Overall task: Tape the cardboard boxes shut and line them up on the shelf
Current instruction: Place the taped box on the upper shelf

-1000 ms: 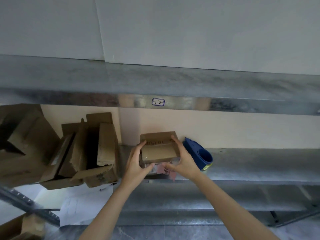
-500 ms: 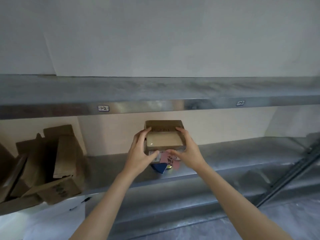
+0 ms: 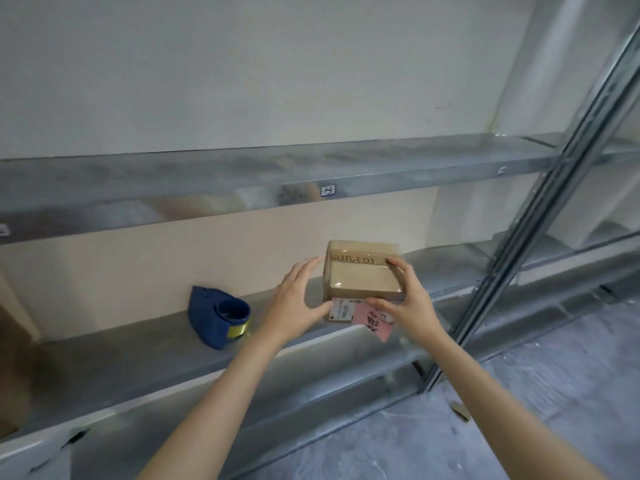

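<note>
A small taped cardboard box with printed lettering and a pink label on its front is over the metal shelf, right of centre. My right hand grips its right side, fingers over the top edge and thumb on the front. My left hand is at its left side with spread fingers; its thumb touches the front lower corner. Whether the box rests on the shelf or hangs just above it is unclear.
A blue tape dispenser lies on the same shelf to the left of the box. An upper shelf runs overhead. A slanted metal upright stands at the right. Grey floor lies below.
Both hands carried the box rightward along the shelf, past the tape dispenser, which now lies to its left. The open cardboard boxes at the left have left the view.
</note>
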